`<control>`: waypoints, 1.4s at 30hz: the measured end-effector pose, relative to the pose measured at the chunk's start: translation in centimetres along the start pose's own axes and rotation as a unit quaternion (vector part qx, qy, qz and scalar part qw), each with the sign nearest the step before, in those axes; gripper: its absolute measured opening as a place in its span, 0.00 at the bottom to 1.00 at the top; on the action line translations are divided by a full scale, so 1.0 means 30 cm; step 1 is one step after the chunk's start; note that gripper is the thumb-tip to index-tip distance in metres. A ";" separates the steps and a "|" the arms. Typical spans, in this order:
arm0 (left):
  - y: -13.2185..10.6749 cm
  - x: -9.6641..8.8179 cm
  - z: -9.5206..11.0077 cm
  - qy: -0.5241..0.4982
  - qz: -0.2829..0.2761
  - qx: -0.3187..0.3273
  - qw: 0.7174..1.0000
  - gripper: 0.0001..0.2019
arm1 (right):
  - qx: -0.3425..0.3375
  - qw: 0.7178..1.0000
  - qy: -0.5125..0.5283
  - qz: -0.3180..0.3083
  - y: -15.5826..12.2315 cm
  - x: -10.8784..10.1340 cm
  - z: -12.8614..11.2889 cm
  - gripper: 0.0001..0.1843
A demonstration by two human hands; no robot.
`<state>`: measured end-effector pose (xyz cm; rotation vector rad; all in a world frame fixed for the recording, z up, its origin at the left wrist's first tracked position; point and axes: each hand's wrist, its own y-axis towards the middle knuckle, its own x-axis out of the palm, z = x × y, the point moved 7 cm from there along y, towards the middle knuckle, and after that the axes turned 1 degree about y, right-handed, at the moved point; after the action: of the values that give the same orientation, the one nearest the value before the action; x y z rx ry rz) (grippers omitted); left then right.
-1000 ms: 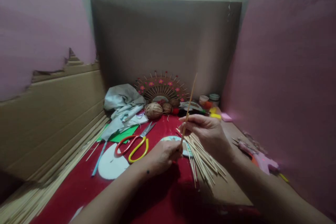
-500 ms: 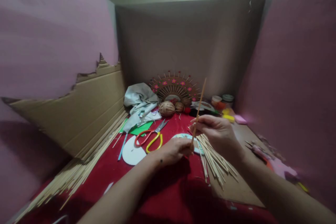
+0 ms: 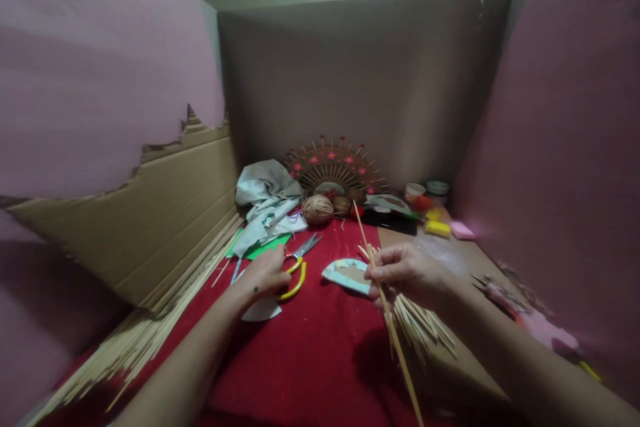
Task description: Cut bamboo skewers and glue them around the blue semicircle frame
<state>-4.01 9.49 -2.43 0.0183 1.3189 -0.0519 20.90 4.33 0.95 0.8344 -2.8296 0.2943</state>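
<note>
My left hand [image 3: 267, 273] is at the scissors [image 3: 295, 280], its fingers curled over the red handle and covering most of it. The yellow handle and the blades, which point away to the right, stay visible on the red cloth. Partly under this hand lies a white paper disc [image 3: 263, 311]. Between thumb and fingers, my right hand [image 3: 403, 273] pinches a thin wooden stick [image 3: 399, 347], slanted from upper left down toward me. Just left of these fingers is a pale blue-rimmed piece [image 3: 345, 275], and below them a bundle of loose sticks [image 3: 423, 327].
Many long sticks [image 3: 130, 340] lie along the left by torn cardboard [image 3: 165, 213]. Behind are crumpled grey cloth [image 3: 270, 190], twine balls [image 3: 318, 209] and a decorated stick fan [image 3: 331, 163]. Yellow [image 3: 438, 229] and pink [image 3: 462, 231] blocks sit at right. Walls close in both sides.
My left hand has let go of the stick and moved left to the scissors. My right hand keeps the stick, which has tipped from near upright to slanting toward me.
</note>
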 end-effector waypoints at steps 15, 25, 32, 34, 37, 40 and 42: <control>-0.087 -0.097 0.299 -0.097 -0.119 0.342 0.927 0.25 | -0.081 0.989 0.099 -0.072 -0.021 -0.086 0.012 0.11; -0.129 -0.051 0.357 -0.122 -0.155 0.380 0.904 0.23 | -0.016 0.989 0.099 -0.108 -0.044 -0.020 0.026 0.11; -0.149 -0.028 0.360 -0.135 -0.189 0.383 0.894 0.24 | 0.009 0.991 0.073 -0.115 -0.055 0.014 0.037 0.12; -0.156 -0.025 0.364 -0.137 -0.193 0.384 0.892 0.26 | 0.008 0.990 0.068 -0.124 -0.058 0.023 0.035 0.11; -0.165 -0.027 0.373 -0.136 -0.195 0.377 0.895 0.28 | 0.007 0.989 0.063 -0.133 -0.062 0.032 0.029 0.12; -0.179 -0.037 0.391 -0.129 -0.194 0.377 0.896 0.27 | 0.014 0.989 0.068 -0.130 -0.062 0.032 0.031 0.12; -0.191 -0.046 0.406 -0.125 -0.187 0.390 0.893 0.26 | 0.020 0.989 0.077 -0.126 -0.059 0.028 0.037 0.11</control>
<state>7.15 3.28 2.05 0.4296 0.9535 -0.8854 21.05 2.19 0.31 1.1132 -2.5501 0.3613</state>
